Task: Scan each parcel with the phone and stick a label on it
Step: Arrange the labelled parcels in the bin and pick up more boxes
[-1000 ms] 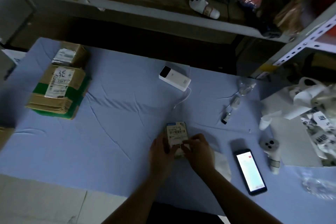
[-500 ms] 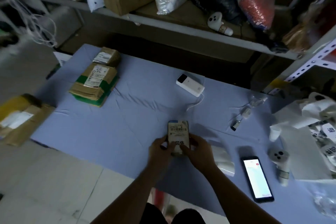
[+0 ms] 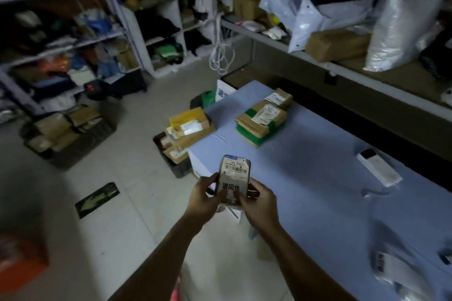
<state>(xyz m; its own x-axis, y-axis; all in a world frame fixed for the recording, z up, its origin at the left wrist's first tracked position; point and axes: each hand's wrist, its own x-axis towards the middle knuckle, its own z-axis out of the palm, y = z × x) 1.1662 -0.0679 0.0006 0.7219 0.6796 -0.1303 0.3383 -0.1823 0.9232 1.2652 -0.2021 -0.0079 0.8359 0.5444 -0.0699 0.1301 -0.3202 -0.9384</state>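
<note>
A small parcel (image 3: 234, 173) with a barcode sticker on top and a white label with black characters below is held up over the table's left edge. My left hand (image 3: 205, 197) grips its left side with the thumb on the white label. My right hand (image 3: 259, 199) grips its right side, thumb on the same label. A stack of brown and green parcels (image 3: 263, 121) lies on the blue table (image 3: 318, 178) further back. The phone is out of view.
A white power bank (image 3: 379, 167) lies on the table at right. A black crate of parcels (image 3: 186, 137) stands on the floor beside the table's left end. Another crate of boxes (image 3: 66, 132) sits further left. Shelves line the back and left.
The view has swung left and up, so the phone and the label pile have left the frame. Both hands lifted the parcel off the table and carried it toward the table's left edge.
</note>
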